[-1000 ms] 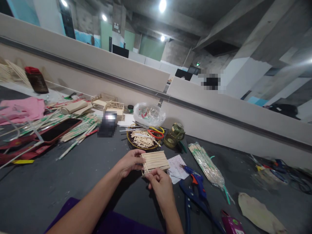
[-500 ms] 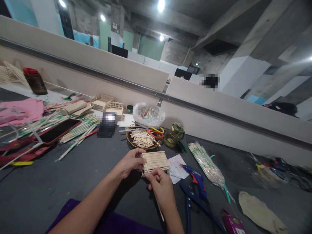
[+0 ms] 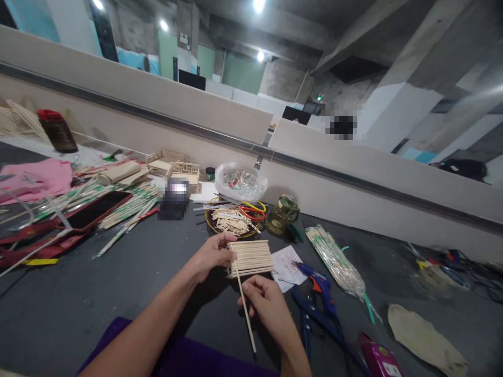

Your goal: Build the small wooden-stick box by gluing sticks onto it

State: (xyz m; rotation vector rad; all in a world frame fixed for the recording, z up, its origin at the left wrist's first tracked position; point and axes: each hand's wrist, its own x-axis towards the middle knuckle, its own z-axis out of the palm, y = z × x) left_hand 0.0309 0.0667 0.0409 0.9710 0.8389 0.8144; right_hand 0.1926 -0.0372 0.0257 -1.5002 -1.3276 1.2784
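My left hand [image 3: 212, 257] is closed on the left end of a small panel of pale wooden sticks [image 3: 251, 256], laid side by side. Its thumb presses the top of a long wooden stick [image 3: 248, 325] against that end. This stick slants down past the panel's near edge. My right hand [image 3: 267, 299] is below the panel, thumb and fingers closed around the stick partway along; part of the grip is hidden. Just behind the panel is a round basket [image 3: 208, 226] with short cut sticks [image 3: 231, 220] in it.
Right of the panel lie printed paper [image 3: 288, 262], a blue glue gun [image 3: 324, 293], dark blue long-handled cutters [image 3: 314, 314] and bagged sticks [image 3: 334, 256]. A green jar [image 3: 281, 214] stands near the partition. Leftward are a phone [image 3: 94, 209], wrapped sticks [image 3: 135, 207] and small wooden models [image 3: 184, 173].
My right hand has moved down and right from the panel's near corner to partway along the stick, baring more of it. My left hand keeps its hold on the panel.
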